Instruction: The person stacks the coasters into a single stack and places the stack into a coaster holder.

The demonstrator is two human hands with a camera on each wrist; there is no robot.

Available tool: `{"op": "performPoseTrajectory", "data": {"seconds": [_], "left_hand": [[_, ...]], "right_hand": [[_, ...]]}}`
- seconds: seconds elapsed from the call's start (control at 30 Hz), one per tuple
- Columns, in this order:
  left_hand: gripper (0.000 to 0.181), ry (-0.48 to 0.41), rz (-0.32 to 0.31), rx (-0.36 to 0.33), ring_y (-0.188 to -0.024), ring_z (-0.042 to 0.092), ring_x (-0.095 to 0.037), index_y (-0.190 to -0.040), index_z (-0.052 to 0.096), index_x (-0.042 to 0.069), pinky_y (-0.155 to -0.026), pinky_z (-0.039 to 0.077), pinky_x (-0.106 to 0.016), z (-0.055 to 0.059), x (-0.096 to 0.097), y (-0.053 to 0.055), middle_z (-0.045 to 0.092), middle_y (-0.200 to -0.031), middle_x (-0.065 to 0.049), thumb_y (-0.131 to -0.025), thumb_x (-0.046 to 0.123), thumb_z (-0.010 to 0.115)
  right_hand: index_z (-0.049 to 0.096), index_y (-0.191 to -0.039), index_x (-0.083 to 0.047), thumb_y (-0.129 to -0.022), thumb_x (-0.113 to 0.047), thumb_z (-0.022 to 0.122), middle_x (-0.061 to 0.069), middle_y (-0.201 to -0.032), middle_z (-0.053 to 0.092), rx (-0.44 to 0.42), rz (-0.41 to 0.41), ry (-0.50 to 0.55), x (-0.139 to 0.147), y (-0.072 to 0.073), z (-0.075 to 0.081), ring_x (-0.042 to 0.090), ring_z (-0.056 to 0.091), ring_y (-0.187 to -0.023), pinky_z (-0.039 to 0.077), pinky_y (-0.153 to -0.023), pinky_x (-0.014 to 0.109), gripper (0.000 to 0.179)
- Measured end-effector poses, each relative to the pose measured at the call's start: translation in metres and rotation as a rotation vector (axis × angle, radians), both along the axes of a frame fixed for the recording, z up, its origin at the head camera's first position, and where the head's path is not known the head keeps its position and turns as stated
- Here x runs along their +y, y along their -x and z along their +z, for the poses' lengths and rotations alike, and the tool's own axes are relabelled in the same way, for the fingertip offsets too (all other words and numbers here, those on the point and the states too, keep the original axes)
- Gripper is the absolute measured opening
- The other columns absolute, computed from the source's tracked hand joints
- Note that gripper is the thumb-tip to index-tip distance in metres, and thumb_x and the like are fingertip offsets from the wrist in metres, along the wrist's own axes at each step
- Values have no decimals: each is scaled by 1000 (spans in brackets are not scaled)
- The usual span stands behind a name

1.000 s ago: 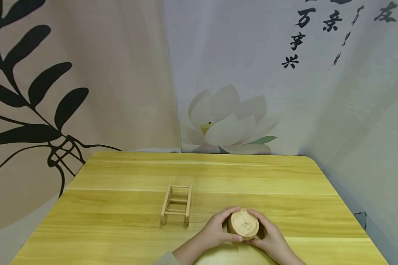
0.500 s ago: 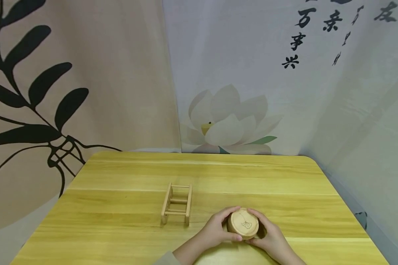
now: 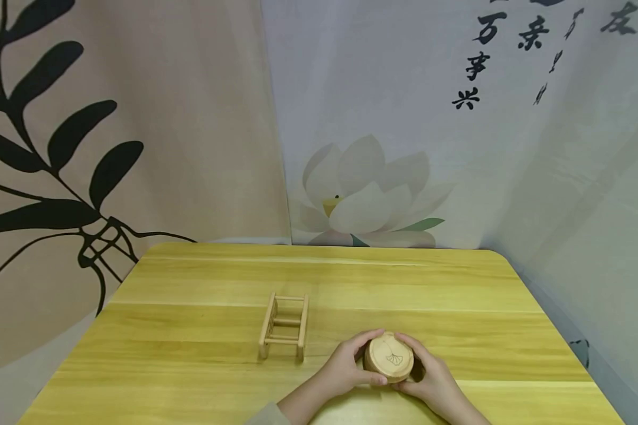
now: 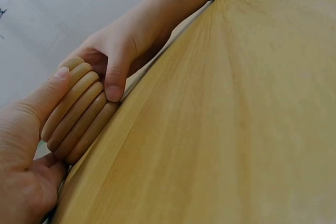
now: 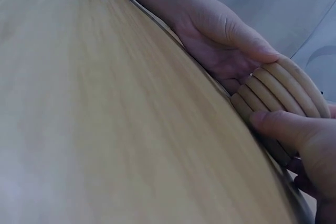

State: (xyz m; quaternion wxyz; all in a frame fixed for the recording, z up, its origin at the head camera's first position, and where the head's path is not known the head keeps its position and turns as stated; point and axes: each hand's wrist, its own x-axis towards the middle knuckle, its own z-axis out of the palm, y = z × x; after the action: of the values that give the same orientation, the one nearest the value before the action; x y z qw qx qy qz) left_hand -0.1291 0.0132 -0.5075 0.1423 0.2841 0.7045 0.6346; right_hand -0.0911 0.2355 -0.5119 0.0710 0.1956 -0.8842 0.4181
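A stack of several round wooden coasters [image 3: 389, 355] stands on the table, held between my two hands. On the top coaster a fan-shaped leaf is engraved. My left hand [image 3: 345, 367] grips the stack's left side, thumb at the near edge and fingers round the far side. From the right, my right hand [image 3: 432, 381] curls round it in the same way. In the left wrist view the layered edges of the coaster stack [image 4: 79, 116] show between both hands, close over the tabletop. The right wrist view shows the stack's edges slightly staggered.
A small wooden rack [image 3: 301, 330] with thin rungs stands to the left of the hands. Beneath everything is a light wooden table [image 3: 191, 330] with rounded far corners. Printed cloth curtains [image 3: 212, 118] hang behind the table's far edge.
The stack and both hands have shifted very slightly away from me; both hands keep the same hold. The rack stays put.
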Motion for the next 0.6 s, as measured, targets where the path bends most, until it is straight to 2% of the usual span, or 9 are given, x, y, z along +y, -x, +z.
{"op": "performPoseTrajectory", "data": {"seconds": [0.2,0.4,0.6], "left_hand": [[81,-7,1,-12,-133,36,-17,-144,43,13,-107,29,-27,0,-1,-2,43,-144,1,-74,19,83],[81,-9,7,-29,-133,36,-18,-144,44,12,-107,29,-29,4,-2,-3,43,-144,0,-73,17,83],[80,-28,-8,-76,-134,36,-20,-144,43,14,-108,30,-31,6,-3,-4,42,-145,1,-74,16,82]], "right_hand": [[46,-141,-19,-59,-12,89,9,-136,52,-17,-3,25,-1,0,0,31,50,-120,34,-98,23,92],[46,-141,-21,-59,-16,90,7,-136,53,-10,12,37,0,0,0,29,51,-120,33,-97,21,94],[45,-142,-20,-60,-15,90,7,-136,52,6,40,62,2,0,1,26,50,-120,32,-97,19,94]]}}
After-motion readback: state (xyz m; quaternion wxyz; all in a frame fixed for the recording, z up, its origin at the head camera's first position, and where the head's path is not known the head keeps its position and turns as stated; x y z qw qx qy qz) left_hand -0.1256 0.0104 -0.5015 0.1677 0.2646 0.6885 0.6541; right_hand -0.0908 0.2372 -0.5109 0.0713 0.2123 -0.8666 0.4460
